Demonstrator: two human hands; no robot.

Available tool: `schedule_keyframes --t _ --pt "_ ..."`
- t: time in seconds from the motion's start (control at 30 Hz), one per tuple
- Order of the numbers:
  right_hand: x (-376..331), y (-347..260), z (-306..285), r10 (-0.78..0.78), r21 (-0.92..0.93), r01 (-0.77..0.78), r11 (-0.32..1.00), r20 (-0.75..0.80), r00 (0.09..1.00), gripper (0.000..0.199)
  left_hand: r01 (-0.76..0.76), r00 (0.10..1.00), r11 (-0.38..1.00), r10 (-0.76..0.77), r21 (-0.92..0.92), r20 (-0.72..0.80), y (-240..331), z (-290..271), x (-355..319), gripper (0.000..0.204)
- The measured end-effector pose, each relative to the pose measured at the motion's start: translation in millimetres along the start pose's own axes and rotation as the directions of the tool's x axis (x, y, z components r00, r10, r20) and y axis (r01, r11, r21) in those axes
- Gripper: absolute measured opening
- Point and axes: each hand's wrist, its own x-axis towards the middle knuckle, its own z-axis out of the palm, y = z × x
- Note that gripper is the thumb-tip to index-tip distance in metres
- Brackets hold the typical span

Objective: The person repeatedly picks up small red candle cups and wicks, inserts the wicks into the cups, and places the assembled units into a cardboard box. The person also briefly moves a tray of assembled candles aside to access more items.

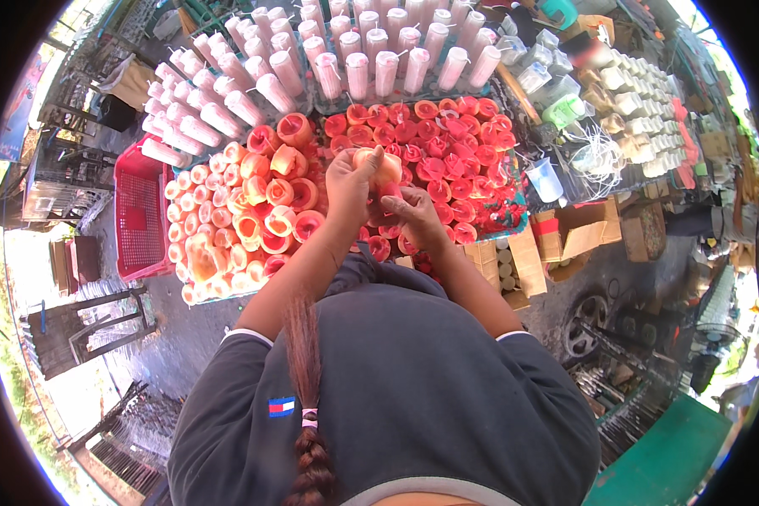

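A dark grey shirt (447, 388) has white-edged short sleeves (521, 363).

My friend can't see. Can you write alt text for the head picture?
A person's left hand holds a pale orange piece, with the right hand close beside it, above crowded red candles. Orange cups sit to the left, and tall pale pink candles stand in rows behind.

A peach-coloured piece (387, 170) (rounded) is held aloft.
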Motion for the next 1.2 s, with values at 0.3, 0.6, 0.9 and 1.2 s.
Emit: schedule_keyframes --t 0.3,0.6,0.9,1.2 --pt "-6.7 3.5 11.6 0.005 -0.08 -0.005 0.997 -0.005 1.0 0.024 0.192 0.957 0.931 -0.248 -0.309 -0.151 -9.1 -23.7 25.3 0.024" --pt "-2.3 -43.6 -32.3 -0.469 -0.921 0.037 0.387 -0.163 0.868 0.034 -0.349 0.818 0.798 0.515 0.492 -0.256 83.4 -97.6 48.2 0.039" --pt "61.5 -69.7 -110.8 -0.543 -0.897 -0.375 -0.233 -0.199 0.816 0.047 0.003 0.966 0.224 0.253 0.974 -0.061 83.7 -162.2 -6.5 0.048" --pt "37.0 -87.9 -190.4 -0.623 -0.963 -0.238 0.13 -0.266 0.736 0.049 0.061 0.869 -0.184 0.494 0.981 0.039 65.5 -161.7 -24.6 0.036"
